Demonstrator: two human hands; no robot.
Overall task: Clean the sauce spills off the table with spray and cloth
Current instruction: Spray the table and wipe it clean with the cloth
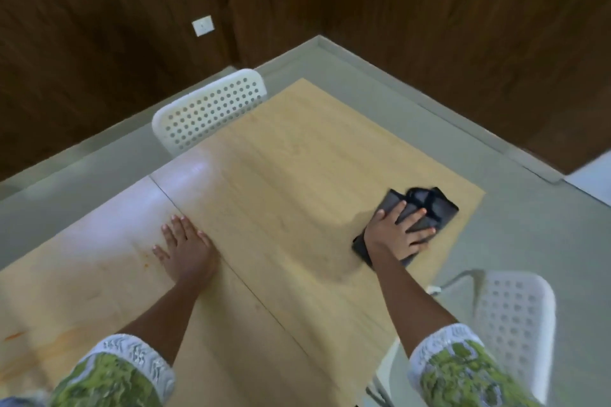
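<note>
Pressing the dark cloth (413,218) flat onto the counter (297,175) is the right hand (398,233), fingers spread and straight over the fabric, palm down, nothing pinched. Head view only, so one angle to go on. Cloth sits near the counter's right edge, towards the far corner, partly bunched beyond the fingertips and folded flatter under the palm. Left hand (186,249) lies flat on the bare wood near the middle seam, fingers straight, holding nothing; looks like a brace. The two hands are well apart. Orange sauce smears (99,274) show on the left section of the counter, with a brighter streak (15,335) near the left frame edge; the wood around the cloth looks clean from here, though glare makes that hard to confirm. No spray bottle in view. Handling call: cloth is soft, light, limp, no stiffness to push with, so it will ruck up and slide if driven from one corner. Best contact is a broad flat palm over the folded part, as it is now, or gather the bunched end into the fingers to carry it across. Counter looks smooth and glossy, so the cloth should glide easily, more so if wet. Judging by the stains, the left section remains to be done. White perforated chairs stand at the far side (211,109) and at the right (515,317).
</note>
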